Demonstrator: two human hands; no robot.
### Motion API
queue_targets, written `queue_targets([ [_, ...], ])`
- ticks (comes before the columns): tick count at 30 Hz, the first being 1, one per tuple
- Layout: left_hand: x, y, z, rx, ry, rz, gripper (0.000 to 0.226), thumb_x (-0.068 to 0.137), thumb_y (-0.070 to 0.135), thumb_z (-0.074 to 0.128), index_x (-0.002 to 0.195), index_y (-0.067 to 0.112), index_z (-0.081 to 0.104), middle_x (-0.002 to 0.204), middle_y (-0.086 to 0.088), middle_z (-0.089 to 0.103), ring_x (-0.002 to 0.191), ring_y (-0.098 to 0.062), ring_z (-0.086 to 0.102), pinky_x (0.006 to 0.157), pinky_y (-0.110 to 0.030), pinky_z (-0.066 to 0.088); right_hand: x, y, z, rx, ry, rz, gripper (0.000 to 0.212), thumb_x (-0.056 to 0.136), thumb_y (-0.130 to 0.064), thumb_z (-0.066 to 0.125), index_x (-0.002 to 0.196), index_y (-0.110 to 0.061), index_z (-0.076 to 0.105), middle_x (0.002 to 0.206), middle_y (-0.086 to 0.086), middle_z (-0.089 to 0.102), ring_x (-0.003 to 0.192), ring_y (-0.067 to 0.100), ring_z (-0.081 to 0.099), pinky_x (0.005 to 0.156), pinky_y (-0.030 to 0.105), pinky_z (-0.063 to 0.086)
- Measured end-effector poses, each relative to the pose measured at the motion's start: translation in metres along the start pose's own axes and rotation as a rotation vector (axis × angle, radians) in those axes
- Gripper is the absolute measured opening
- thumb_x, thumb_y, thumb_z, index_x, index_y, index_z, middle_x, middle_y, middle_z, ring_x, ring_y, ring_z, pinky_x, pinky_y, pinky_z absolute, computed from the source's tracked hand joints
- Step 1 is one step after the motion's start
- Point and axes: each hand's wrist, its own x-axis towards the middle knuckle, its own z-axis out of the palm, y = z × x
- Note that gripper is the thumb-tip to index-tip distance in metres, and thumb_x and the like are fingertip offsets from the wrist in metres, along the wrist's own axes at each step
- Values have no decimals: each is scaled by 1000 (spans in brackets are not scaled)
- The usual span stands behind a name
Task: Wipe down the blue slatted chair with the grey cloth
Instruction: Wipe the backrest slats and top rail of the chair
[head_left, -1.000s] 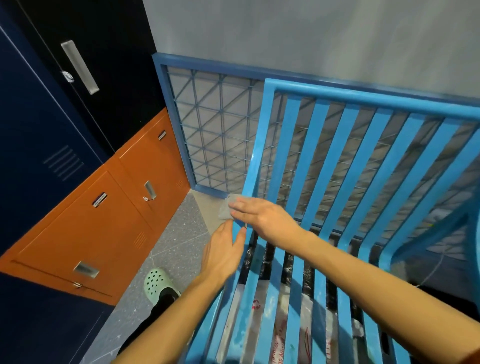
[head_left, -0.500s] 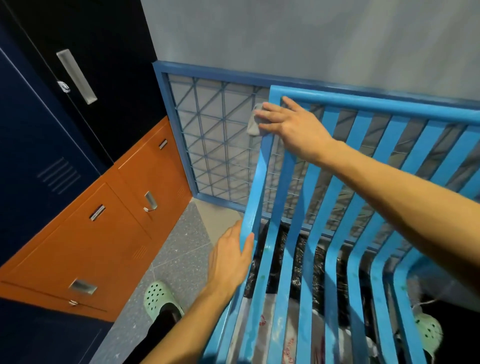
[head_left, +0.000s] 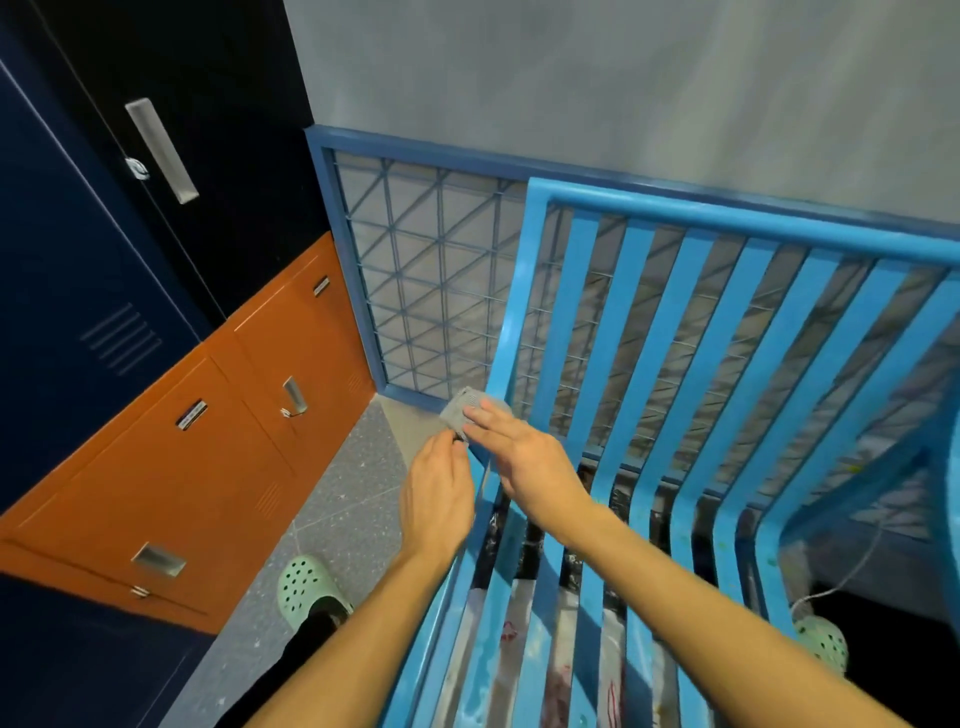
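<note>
The blue slatted chair (head_left: 654, 332) fills the right half of the view, its back rising toward the grey wall and its seat slats running under my arms. My right hand (head_left: 524, 457) lies with straight fingers on the small grey cloth (head_left: 462, 410) at the lower part of the chair's left upright. My left hand (head_left: 436, 493) is just beside it, its fingertips pinching the cloth's lower corner. Most of the cloth is hidden under my right fingers.
A blue wire-mesh panel (head_left: 415, 280) leans on the wall behind the chair. Orange lockers (head_left: 208, 441) and dark blue lockers (head_left: 78, 260) stand to the left across a narrow strip of speckled floor. My green clogs (head_left: 306, 587) show beside and under the chair.
My right hand slid the cloth from the top corner of the chair's left upright down to its lower part. My left hand left the side rail and took the cloth's corner.
</note>
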Motion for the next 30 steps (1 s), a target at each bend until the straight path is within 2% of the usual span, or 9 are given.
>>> queue_targets([
  [3, -4, -1, -7, -82, 121, -123, 29, 104, 31, 31, 106, 20, 58, 101, 4, 62, 90, -19, 56, 72, -36, 38, -17, -25, 13, 112, 61, 82, 55, 76, 14, 62, 124, -12, 66, 136, 3, 59, 130, 20, 51, 104, 40, 47],
  [5, -9, -8, -10, -135, 140, -141, 33, 105, 31, 30, 111, 20, 60, 107, 4, 62, 95, -18, 57, 77, -34, 39, -30, -44, 16, 192, 78, 132, 49, 80, 12, 59, 123, -11, 67, 135, 3, 59, 132, 14, 47, 112, 26, 36],
  [7, -24, -15, -16, -166, 116, -96, 34, 105, 30, 28, 106, 21, 61, 104, 2, 62, 95, -18, 58, 78, -34, 42, -50, -62, 17, 282, 88, 184, 48, 82, 10, 58, 124, -11, 66, 135, 3, 59, 132, 7, 42, 114, 13, 24],
  [10, -54, -23, -31, -228, 107, -89, 36, 105, 29, 29, 102, 21, 64, 103, 3, 62, 94, -12, 58, 80, -29, 44, -84, -94, 21, 336, 58, 186, 50, 85, 6, 57, 129, -15, 63, 139, -1, 56, 136, 6, 39, 117, 18, 23],
  [12, -75, -31, -43, -259, 109, -95, 37, 106, 31, 29, 102, 23, 65, 106, 4, 63, 95, -3, 56, 79, -17, 41, -105, -115, 27, 352, 23, 135, 49, 89, 3, 55, 132, -19, 60, 141, -4, 54, 138, 9, 38, 117, 21, 24],
  [15, -99, -39, -53, -260, 96, -63, 39, 105, 35, 28, 105, 23, 65, 109, 3, 64, 97, 0, 58, 79, -8, 40, -115, -111, 28, 337, -27, 25, 44, 91, 2, 53, 129, -17, 62, 142, -4, 54, 138, 13, 41, 112, 34, 38],
  [18, -109, -41, -56, -203, 100, -59, 39, 108, 28, 29, 117, 14, 64, 114, -1, 63, 102, -12, 58, 80, -11, 39, -85, -76, 20, 267, -25, 1, 43, 86, 10, 57, 122, -10, 67, 138, 4, 57, 133, 21, 48, 107, 42, 43],
  [23, -110, -38, -57, -98, 48, -37, 43, 107, 30, 25, 134, 14, 56, 130, 3, 56, 113, -6, 49, 89, -16, 31, -30, -49, 10, 123, -24, 128, 35, 86, 11, 54, 114, -3, 70, 134, 11, 60, 128, 28, 53, 106, 46, 44],
  [30, -110, -43, -56, -110, 99, 15, 55, 103, 49, 20, 136, 18, 51, 133, 2, 52, 122, -16, 50, 96, -36, 43, -84, -104, 21, 190, 8, 146, 34, 92, -4, 56, 123, -12, 65, 136, 0, 57, 133, 17, 46, 114, 34, 35],
])
